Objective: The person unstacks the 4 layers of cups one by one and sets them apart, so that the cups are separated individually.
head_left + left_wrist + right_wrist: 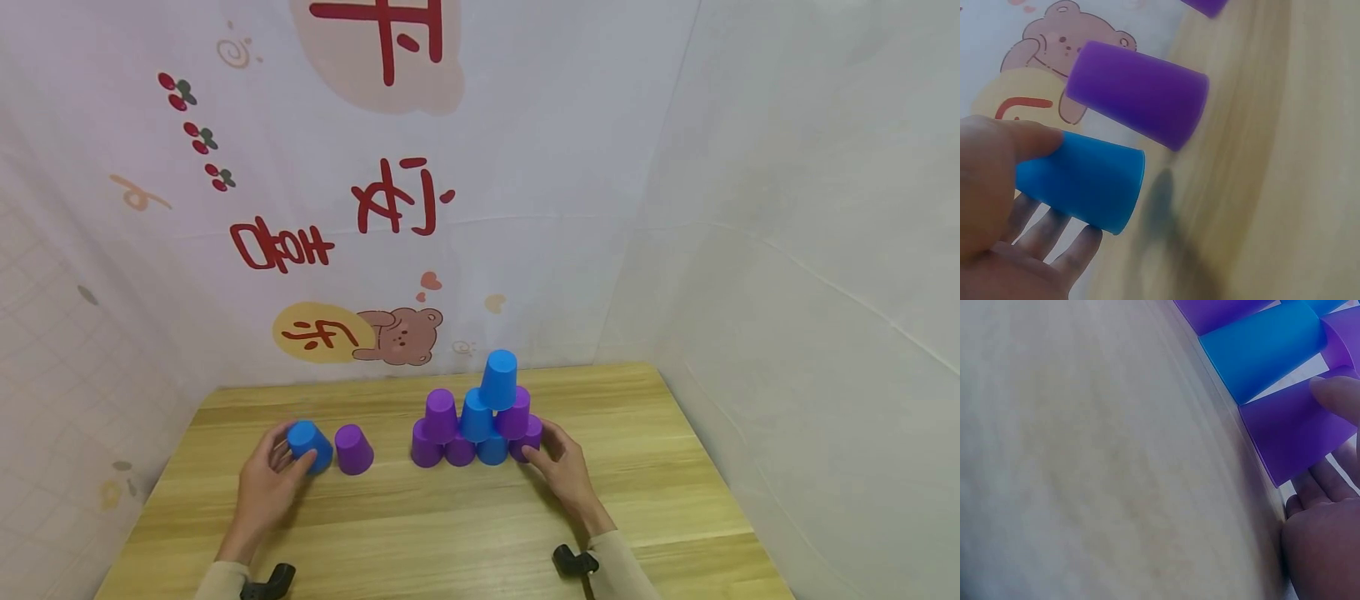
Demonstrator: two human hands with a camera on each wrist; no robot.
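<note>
At the left, my left hand [270,479] grips an upside-down blue cup [309,446], thumb on one side and fingers round the other. The left wrist view shows this blue cup [1085,181] with its rim close to the tabletop. Just right of it stands a lone purple cup [354,450], upside down. My right hand [566,475] holds the purple cup [1300,425] at the right end of a pyramid's bottom row, thumb on the near side, fingers behind. Three cups form the middle row, among them a blue cup [476,415]. One blue cup [499,380] tops the pyramid, above the middle row's right side.
The wooden table [420,533] reaches back to a white cloth backdrop [540,275] printed with a bear [405,335] and red characters. White cloth [810,350] also hangs along the right side. Black wrist mounts [573,560] sit at both sleeves.
</note>
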